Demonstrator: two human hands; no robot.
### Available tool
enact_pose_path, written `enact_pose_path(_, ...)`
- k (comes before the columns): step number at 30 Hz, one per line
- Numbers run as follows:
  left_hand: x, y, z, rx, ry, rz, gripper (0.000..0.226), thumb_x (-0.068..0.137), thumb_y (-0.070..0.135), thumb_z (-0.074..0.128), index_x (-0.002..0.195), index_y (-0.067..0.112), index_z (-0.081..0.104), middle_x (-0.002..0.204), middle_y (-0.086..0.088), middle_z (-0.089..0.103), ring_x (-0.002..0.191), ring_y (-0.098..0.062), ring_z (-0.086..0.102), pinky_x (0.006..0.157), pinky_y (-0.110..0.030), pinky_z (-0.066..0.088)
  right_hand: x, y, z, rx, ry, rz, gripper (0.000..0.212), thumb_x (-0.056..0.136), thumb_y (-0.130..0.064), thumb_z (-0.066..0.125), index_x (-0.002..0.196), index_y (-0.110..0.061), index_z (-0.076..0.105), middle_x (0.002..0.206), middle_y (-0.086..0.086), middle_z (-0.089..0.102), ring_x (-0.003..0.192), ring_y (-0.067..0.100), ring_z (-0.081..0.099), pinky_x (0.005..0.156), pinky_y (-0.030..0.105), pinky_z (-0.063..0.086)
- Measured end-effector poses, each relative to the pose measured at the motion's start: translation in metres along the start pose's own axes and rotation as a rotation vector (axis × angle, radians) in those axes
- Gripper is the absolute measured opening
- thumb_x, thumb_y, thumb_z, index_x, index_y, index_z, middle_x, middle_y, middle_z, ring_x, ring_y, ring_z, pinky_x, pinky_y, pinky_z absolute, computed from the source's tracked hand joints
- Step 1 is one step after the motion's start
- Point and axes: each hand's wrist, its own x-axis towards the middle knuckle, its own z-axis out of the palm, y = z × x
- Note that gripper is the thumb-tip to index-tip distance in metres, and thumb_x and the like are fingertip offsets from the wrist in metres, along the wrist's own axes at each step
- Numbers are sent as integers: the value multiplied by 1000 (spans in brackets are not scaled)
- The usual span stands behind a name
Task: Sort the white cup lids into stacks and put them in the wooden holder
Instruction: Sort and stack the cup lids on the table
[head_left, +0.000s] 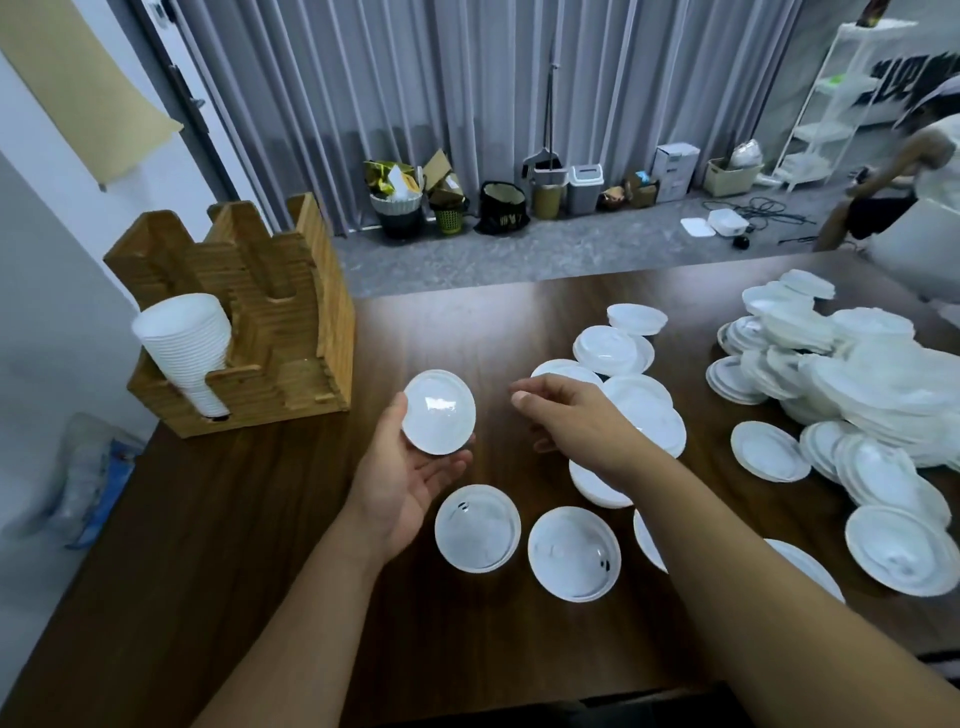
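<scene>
- One round white plastic cup lid (439, 412) sits in the left hand (410, 467), palm up, thumb along its left edge and fingertips under its lower rim, held just above the dark wood-grain table (260, 597).
- The right hand (566, 415) hovers over the table beside that lid, close to it but apart; its fingers are loosely curled and hold nothing.
- Many more loose white lids lie scattered on the table: two near lids (478, 528) just below the left hand, a small overlapping cluster (623, 364) under and beyond the right hand, and a large heaped pile of lids (857, 374) well off to the right.
- At the table's far left corner stands the slotted bamboo-coloured wooden holder (291, 322); its nearest slot already carries a leaning stack of white lids (182, 343), while the other slots look unfilled.
- By my reading, the step in hand is stack-building: the left hand serves as the collecting base and the right fetches singles.
- Next, the right hand probably needs to pick up a lid of matching size, turn it the same way up and nest it onto the held one, so rims must line up before pressing.
- Only a full stack would then go across to an open slot in the holder.
</scene>
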Motion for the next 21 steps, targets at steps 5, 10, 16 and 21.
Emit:
enact_pose_path(5, 1, 3, 7, 210, -25, -9, 73, 93, 83, 49, 129, 23, 71, 112, -19, 81, 87, -24, 79, 75, -36, 62, 6, 1, -6, 1, -61, -63, 33, 103, -30, 73, 135, -29, 71, 118, 4, 73, 91, 14, 70, 88, 34, 63)
enact_pose_path(10, 2, 10, 13, 625, -73, 19, 73, 80, 88, 62, 103, 21, 83, 79, -4, 74, 61, -12, 63, 54, -26, 52, 15, 1, -10, -29, -183, -101, 44, 97, -5, 78, 138, -20, 71, 115, -4, 78, 94, 8, 74, 84, 20, 60)
enact_pose_path(16, 15, 16, 13, 829, -12, 127, 38, 90, 55, 82, 104, 20, 78, 66, 3, 69, 53, -7, 57, 48, -23, 49, 23, 1, -12, -24, -225, -78, 43, 90, 4, 78, 123, -24, 75, 106, 7, 79, 82, 15, 75, 67, 28, 64)
enact_pose_path(21, 13, 16, 8, 832, -17, 106, 49, 74, 53, 94, 111, 27, 75, 82, 1, 78, 62, -9, 63, 55, -25, 53, 29, 3, -11, 13, -230, -80, 18, 97, -20, 81, 115, -23, 78, 94, 9, 75, 78, 16, 76, 65, 31, 64)
